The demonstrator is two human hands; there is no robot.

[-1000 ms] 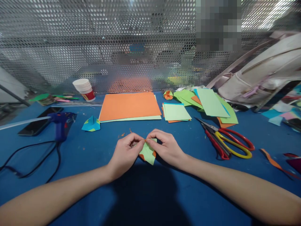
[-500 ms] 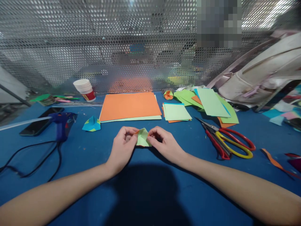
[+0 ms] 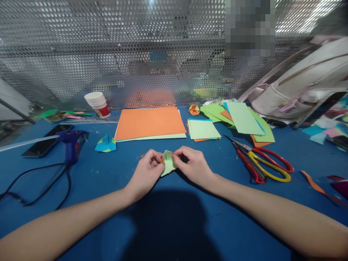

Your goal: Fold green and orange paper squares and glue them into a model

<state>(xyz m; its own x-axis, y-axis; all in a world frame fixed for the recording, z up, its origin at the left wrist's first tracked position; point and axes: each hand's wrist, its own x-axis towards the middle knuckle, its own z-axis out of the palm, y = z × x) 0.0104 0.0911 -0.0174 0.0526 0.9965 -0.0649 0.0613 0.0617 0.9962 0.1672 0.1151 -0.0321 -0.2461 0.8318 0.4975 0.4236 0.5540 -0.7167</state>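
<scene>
Between my two hands is a small piece of folded paper (image 3: 169, 165), pale green on the side facing me with orange at its edges. My left hand (image 3: 148, 168) pinches its left side between thumb and fingers. On the right side, my right hand (image 3: 192, 163) pinches the paper near its upper edge. The paper is just above or on the blue table (image 3: 108, 232); I cannot tell which. A blue and yellow-green folded paper shape (image 3: 106, 144) lies to the left of my hands, and a small orange and green one (image 3: 194, 110) sits farther back.
Orange sheets (image 3: 150, 123) and small pale green squares (image 3: 203, 129) lie behind my hands. Scissors (image 3: 268, 165) are at right, near a bag (image 3: 304, 79). At left are a blue glue gun (image 3: 71, 145) with its cord, a phone (image 3: 45, 141) and stacked paper cups (image 3: 98, 105).
The folded paper has shifted slightly right and tilted, its lower left corner now nearer me. My left hand has moved right with it; my right hand has barely moved.
</scene>
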